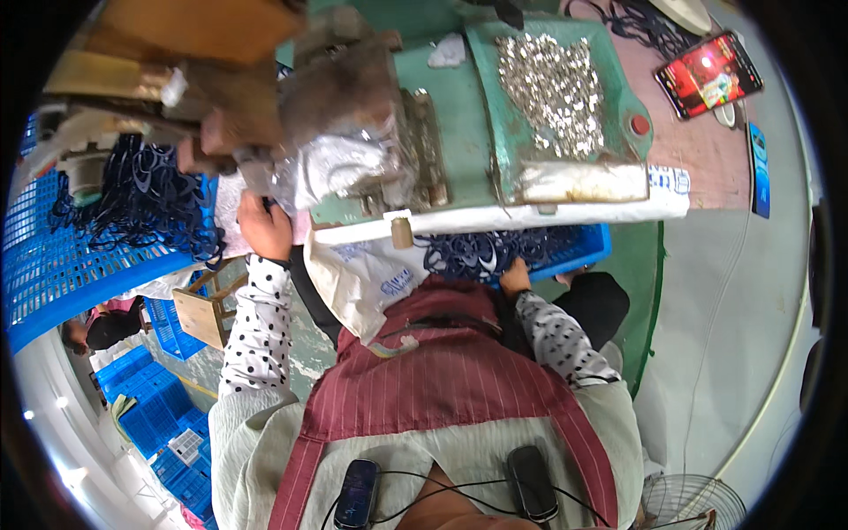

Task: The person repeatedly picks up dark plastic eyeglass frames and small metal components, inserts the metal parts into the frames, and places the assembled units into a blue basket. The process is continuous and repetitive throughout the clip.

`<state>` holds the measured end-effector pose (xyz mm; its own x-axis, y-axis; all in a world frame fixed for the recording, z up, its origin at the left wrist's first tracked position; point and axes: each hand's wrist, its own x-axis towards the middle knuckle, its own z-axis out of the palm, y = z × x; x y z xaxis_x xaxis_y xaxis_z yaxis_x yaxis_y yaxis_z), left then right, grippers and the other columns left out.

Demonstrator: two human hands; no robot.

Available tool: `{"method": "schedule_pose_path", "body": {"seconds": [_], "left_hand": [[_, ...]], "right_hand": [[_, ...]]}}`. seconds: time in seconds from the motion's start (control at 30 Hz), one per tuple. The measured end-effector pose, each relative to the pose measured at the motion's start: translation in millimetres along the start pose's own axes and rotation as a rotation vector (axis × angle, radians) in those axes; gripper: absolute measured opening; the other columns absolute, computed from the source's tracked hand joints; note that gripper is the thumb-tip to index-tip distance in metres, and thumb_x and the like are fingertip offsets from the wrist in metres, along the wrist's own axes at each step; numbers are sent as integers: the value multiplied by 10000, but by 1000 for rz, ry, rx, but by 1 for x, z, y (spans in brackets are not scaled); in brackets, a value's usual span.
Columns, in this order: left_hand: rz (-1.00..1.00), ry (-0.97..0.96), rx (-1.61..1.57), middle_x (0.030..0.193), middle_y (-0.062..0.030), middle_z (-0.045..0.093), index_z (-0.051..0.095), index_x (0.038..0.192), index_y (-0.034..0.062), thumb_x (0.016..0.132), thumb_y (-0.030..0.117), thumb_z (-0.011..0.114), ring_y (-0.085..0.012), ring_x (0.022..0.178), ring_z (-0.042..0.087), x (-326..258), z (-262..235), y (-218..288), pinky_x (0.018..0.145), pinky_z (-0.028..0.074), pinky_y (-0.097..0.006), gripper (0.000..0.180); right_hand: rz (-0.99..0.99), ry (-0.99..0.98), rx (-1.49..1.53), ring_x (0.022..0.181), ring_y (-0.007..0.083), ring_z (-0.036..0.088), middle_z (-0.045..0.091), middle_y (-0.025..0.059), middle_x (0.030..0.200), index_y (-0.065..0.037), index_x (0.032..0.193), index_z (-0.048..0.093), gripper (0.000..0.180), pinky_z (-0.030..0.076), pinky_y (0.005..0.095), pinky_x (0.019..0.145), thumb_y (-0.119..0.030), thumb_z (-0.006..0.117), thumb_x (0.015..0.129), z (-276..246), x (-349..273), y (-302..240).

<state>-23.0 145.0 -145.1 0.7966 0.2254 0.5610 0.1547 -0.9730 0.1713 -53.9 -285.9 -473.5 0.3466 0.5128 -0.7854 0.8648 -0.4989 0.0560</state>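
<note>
My left hand point(265, 231) is at the edge of the bench, just below the metal head of a bench machine point(252, 163). Its fingers are curled closed, and what they hold, if anything, is hidden. Low in front of me, my right hand point(514, 278) reaches to a blue tray point(579, 252) under the bench edge. Dark looped straps point(473, 254) fill that tray, and the right fingers are bent in among them, closed on something too small to make out. A green tray point(486, 88) of small shiny metal pieces point(556, 93) lies on the bench.
A large blue basket point(35, 283) with more dark straps point(146, 190) stands at the left. A phone point(707, 75) lies at the far right. White cloth point(353, 278) hangs from the bench edge. Behind at left are a wooden stool point(201, 318) and blue crates point(146, 384).
</note>
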Motion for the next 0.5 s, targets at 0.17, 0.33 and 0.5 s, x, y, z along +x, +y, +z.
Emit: {"method": "schedule_pose_path", "body": {"seconds": [0.17, 0.33, 0.5], "left_hand": [[-14, -52, -17, 905, -223, 543, 544, 955, -14, 687, 13, 537, -445, 840, 505, -23, 3, -27, 752, 402, -503, 270], [-128, -107, -17, 1072, -196, 610, 595, 1112, 22, 660, -9, 535, -404, 999, 557, -10, -12, -8, 856, 425, -469, 457], [-123, -65, -46, 1052, -199, 629, 604, 1082, 3, 724, -4, 511, -408, 960, 579, -10, -1, -10, 851, 435, -465, 370]], "right_hand": [[96, 756, 377, 865, 296, 648, 674, 91, 780, -115, 778, 708, 215, 430, 497, 890, -198, 527, 860, 58, 5, -2], [-44, 13, 230, 776, 384, 672, 707, 138, 823, -127, 845, 762, 209, 519, 602, 566, -206, 569, 836, 95, 72, 0], [13, 65, 215, 837, 311, 699, 719, 121, 863, -140, 844, 750, 177, 561, 470, 679, -227, 612, 774, -123, -44, 79]]}}
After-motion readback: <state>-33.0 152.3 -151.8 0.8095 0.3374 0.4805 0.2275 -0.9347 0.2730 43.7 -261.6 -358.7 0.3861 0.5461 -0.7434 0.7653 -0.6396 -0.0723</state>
